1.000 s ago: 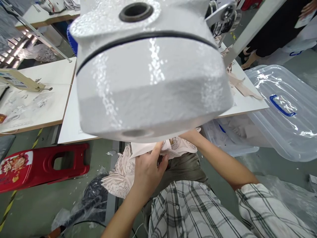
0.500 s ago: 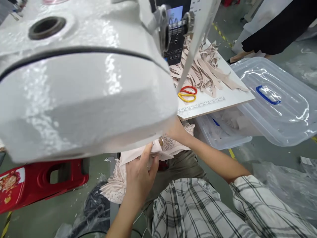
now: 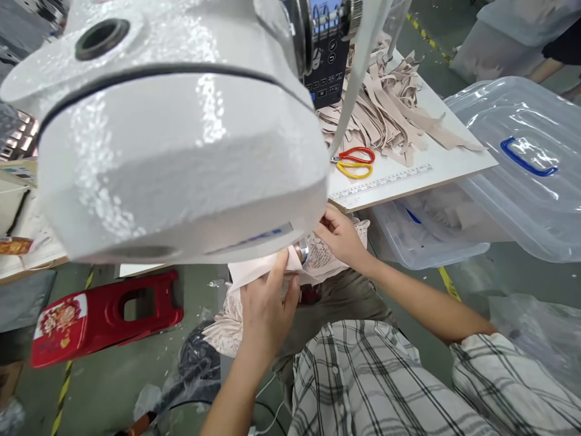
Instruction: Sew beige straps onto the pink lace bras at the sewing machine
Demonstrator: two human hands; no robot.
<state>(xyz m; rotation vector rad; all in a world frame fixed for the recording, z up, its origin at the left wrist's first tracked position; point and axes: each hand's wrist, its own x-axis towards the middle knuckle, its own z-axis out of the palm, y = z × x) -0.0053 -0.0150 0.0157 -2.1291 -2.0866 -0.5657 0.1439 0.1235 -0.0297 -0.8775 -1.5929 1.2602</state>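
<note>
A white sewing machine head (image 3: pixel 195 163) fills the upper left and hides the needle area. Below its lower edge, pale pink lace fabric (image 3: pixel 322 254) lies around a shiny metal cylinder part (image 3: pixel 301 249). My left hand (image 3: pixel 267 303) holds a smooth pale pink band of this fabric, index finger on top and thumb below. At the machine's right lower corner, my right hand (image 3: pixel 342 236) has its fingers curled in a pinch over the lace; the fingertips are partly hidden, so what they grip does not show. Bunched lace (image 3: pixel 226 327) hangs left of my left hand.
On the white table (image 3: pixel 472 162) lie red-and-yellow-handled scissors (image 3: pixel 356 163), a printed ruler strip (image 3: pixel 385 180) and many pale fabric strips (image 3: pixel 381 115). A clear plastic lid (image 3: pixel 521 200) and bin (image 3: pixel 426 236) stand right. A red stool (image 3: pixel 104 315) is left. Another person's arm (image 3: pixel 544 69) shows upper right.
The camera view has shifted, so the scene sits differently in the picture. More of my right hand shows beside the machine head, its fingers curled. My left hand stays on the pink fabric.
</note>
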